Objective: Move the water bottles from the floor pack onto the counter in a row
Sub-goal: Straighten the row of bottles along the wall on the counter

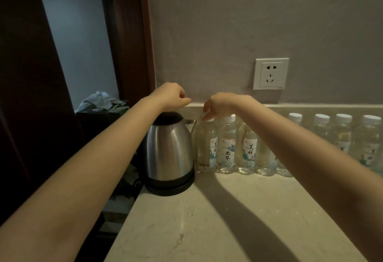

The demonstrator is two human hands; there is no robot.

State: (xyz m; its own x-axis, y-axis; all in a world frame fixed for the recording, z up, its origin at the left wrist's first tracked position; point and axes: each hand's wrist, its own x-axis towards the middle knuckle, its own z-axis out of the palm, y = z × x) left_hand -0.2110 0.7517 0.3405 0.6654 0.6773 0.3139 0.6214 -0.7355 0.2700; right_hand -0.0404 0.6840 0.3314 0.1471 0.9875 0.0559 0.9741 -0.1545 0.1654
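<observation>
Several clear water bottles with white caps and pale printed labels stand in a row along the back of the marble counter [207, 220], from the leftmost bottle [207, 143] to the one at the right edge [371, 141]. My right hand [221, 104] hangs over the left end of the row. Its fingertips are pinched down on the leftmost bottle's cap. My right forearm hides parts of the middle bottles. Fingers curled shut with nothing in them, my left hand [170, 96] hovers just above the kettle's lid.
A steel electric kettle [167, 150] on a black base stands at the counter's left end, right beside the leftmost bottle. A wall socket [270, 73] sits above the row. Beyond the counter's left edge are a dark doorway and a dark bin with crumpled wrapping [101, 102].
</observation>
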